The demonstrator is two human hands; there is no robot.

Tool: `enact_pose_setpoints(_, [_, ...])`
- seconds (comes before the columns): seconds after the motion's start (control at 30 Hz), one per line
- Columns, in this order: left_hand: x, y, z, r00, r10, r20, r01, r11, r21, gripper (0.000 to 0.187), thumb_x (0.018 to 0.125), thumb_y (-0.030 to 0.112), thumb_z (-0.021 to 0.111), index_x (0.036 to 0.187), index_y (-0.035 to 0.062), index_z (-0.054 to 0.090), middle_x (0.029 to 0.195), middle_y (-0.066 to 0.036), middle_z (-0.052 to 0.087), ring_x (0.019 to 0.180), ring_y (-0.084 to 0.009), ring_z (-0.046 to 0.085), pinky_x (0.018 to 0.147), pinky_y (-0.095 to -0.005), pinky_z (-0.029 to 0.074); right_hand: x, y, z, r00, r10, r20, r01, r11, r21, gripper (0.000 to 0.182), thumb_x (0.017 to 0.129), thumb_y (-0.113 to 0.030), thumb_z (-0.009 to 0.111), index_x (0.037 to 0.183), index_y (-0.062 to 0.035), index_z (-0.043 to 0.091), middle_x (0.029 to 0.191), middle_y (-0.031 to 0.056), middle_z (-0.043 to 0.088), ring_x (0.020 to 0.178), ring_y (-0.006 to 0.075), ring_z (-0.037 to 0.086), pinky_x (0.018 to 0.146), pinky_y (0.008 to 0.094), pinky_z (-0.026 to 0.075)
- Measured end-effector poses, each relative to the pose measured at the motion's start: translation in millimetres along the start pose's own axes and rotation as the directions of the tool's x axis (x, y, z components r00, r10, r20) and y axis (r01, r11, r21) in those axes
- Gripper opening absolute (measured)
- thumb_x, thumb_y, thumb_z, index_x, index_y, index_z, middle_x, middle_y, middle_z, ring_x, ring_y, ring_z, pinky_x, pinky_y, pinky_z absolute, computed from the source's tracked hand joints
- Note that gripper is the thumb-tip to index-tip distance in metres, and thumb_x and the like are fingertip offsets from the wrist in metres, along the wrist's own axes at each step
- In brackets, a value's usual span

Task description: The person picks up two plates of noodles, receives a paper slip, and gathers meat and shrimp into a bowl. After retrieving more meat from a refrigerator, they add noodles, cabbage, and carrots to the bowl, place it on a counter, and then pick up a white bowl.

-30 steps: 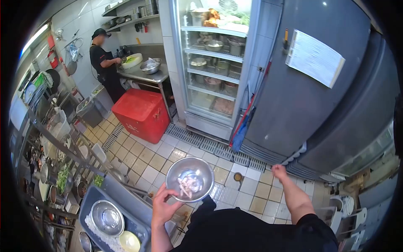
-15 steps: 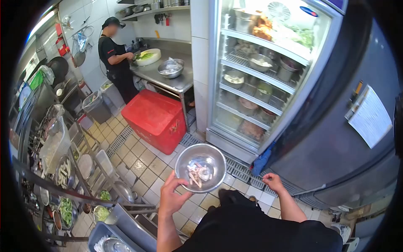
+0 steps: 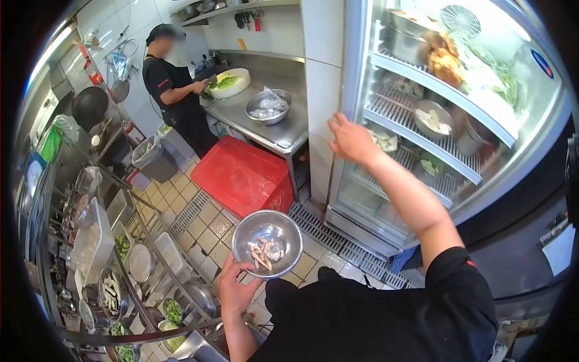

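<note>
My left hand grips the near rim of a steel mixing bowl, with the thumb over the edge. In the bottom of the bowl lie some pale pinkish strips of food and a whitish clump beside them. My right hand reaches far forward, its fingers apart and bent, close to the left edge of a lit display fridge. Nothing shows in that hand. Behind it, the fridge shelves carry bowls and pots of food, such as a bowl of white pieces.
A red cooler box stands on the tiled floor ahead. Beyond it, a co-worker handles greens on a round white board at the steel counter. Racks with food containers line my left side.
My right hand has risen from beside my body to the fridge's left edge. The bowl, still in my left hand, has shifted slightly left. My view has turned and moved nearer the fridge.
</note>
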State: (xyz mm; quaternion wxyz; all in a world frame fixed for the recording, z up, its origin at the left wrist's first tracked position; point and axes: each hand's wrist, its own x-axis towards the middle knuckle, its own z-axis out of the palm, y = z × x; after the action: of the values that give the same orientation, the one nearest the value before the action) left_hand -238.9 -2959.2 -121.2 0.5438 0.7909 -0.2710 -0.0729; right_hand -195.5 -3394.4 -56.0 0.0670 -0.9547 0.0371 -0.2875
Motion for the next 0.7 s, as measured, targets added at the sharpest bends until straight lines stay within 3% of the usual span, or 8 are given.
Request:
enact_pose_setpoints(0.07, [20,-11,-3,0.997,0.075,-0.035,-0.076,0.997,-0.024,0.030,0.064,-0.006,0.078,0.086,-0.0005,0.059,0.125,-0.011,0.051,0.107,-0.0180,0.057,0.087,-0.0283,0.049,50,8,9,0.895,0.285,0.344,-0.075,0.855,-0.513,0.031,0.082,-0.017,0.061,0.111,-0.0049,0.064,0.122,0.0176,0.054,0.101,0.0311,0.063,0.077,0.0408,0.054])
enact_pose_setpoints(0.1, [26,-21,-7,0.998,0.033,-0.046,-0.040,0.986,-0.161,0.029,0.064,-0.006,0.078,0.086,-0.0005,0.061,0.124,-0.013,0.052,0.104,-0.0179,0.058,0.087,-0.0285,0.049,64,5,8,0.897,0.291,0.334,-0.079,0.847,-0.525,0.031,0.082,-0.017,0.061,0.111,-0.0049,0.064,0.122,0.0176,0.054,0.101,0.0311,0.063,0.077,0.0408,0.054])
enact_pose_setpoints(0.17, [40,-46,-17,0.999,-0.041,0.009,0.042,0.961,-0.273,0.028,0.064,-0.007,0.077,0.087,-0.0005,0.062,0.123,-0.014,0.053,0.102,-0.0173,0.059,0.087,-0.0294,0.050,72,-3,4,0.737,0.371,0.565,0.093,0.772,-0.628,0.032,0.081,-0.017,0.061,0.110,-0.0052,0.067,0.128,0.0188,0.051,0.099,0.0280,0.065,0.074,0.0370,0.055])
enact_pose_setpoints(0.33, [101,-77,-63,0.981,0.060,0.187,-0.021,0.978,-0.207,0.030,0.066,-0.004,0.078,0.089,-0.0012,0.059,0.125,-0.012,0.050,0.104,-0.0156,0.058,0.084,-0.0267,0.050,74,-9,21,0.746,0.523,0.411,-0.083,0.686,-0.722,0.031,0.082,-0.025,0.064,0.105,-0.0050,0.069,0.121,0.0174,0.055,0.095,0.0268,0.066,0.073,0.0356,0.055])
enact_pose_setpoints(0.43, [133,-93,-98,0.967,0.105,0.231,-0.057,0.978,-0.203,0.032,0.065,-0.007,0.077,0.090,-0.0011,0.058,0.122,-0.012,0.051,0.104,-0.0165,0.058,0.085,-0.0274,0.050,66,-44,14,0.734,0.538,0.414,-0.189,0.748,-0.637,0.043,0.083,-0.042,0.063,0.102,-0.0036,0.068,0.110,0.0171,0.057,0.094,0.0299,0.065,0.075,0.0377,0.054])
enact_pose_setpoints(0.6, [186,-125,-137,0.990,0.062,0.126,-0.018,0.945,-0.327,0.032,0.064,-0.006,0.079,0.089,-0.0007,0.059,0.121,-0.013,0.051,0.103,-0.0213,0.060,0.085,-0.0296,0.050,56,-137,18,0.804,0.580,0.133,-0.527,0.798,-0.292,0.047,0.083,-0.039,0.064,0.112,-0.0025,0.058,0.110,0.0186,0.056,0.089,0.0317,0.064,0.074,0.0402,0.053])
enact_pose_setpoints(0.67, [205,-138,-146,0.978,0.056,0.200,0.019,0.934,-0.356,0.033,0.065,-0.007,0.079,0.090,-0.0004,0.058,0.122,-0.012,0.050,0.105,-0.0224,0.059,0.087,-0.0303,0.050,71,-159,25,0.788,0.597,-0.152,-0.555,0.795,0.247,0.038,0.082,-0.026,0.067,0.110,-0.0026,0.056,0.108,0.0156,0.055,0.085,0.0287,0.062,0.071,0.0376,0.052])
enact_pose_setpoints(0.7, [214,-132,-151,0.969,0.083,0.231,-0.004,0.946,-0.324,0.034,0.065,-0.007,0.079,0.090,0.0001,0.057,0.122,-0.012,0.049,0.106,-0.0221,0.058,0.088,-0.0304,0.050,84,-158,33,0.776,0.607,-0.170,-0.565,0.789,0.240,0.038,0.082,-0.026,0.067,0.110,-0.0026,0.056,0.108,0.0156,0.055,0.085,0.0287,0.062,0.071,0.0376,0.052])
